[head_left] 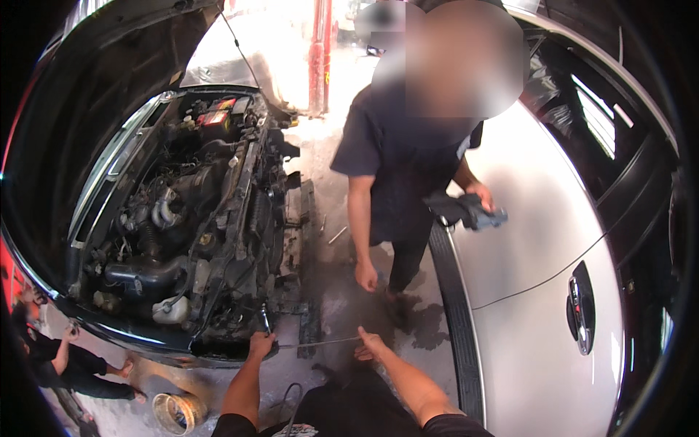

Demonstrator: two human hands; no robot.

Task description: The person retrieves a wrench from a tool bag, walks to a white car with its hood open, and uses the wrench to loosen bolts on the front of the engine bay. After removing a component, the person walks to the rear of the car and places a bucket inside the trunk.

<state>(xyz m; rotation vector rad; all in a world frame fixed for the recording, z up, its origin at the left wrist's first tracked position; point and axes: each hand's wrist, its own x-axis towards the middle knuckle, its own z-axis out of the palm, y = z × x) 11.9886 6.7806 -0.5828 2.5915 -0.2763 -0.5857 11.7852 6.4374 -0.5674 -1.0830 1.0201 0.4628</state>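
My left hand [261, 344] is closed at the front corner of the car's open engine bay [175, 211]. From its fingers a short, shiny metal tool [264, 318] sticks up; its exact kind is too small to tell. A thin grey cable or rod [320, 342] stretches from beside that hand across to my right hand [371, 345], whose fingers pinch its end. The far end of this line, near the left hand, is hard to make out. In the engine bay, a whitish plastic reservoir [170, 309] lies closest to my left hand.
A person in dark clothes [415, 160] stands ahead between the cars, holding a dark bundle [470, 211]. A silver car [531, 240] is on the right. At lower left are another person [62, 349] and a yellowish bucket [177, 414]. A red post [320, 58] stands behind.
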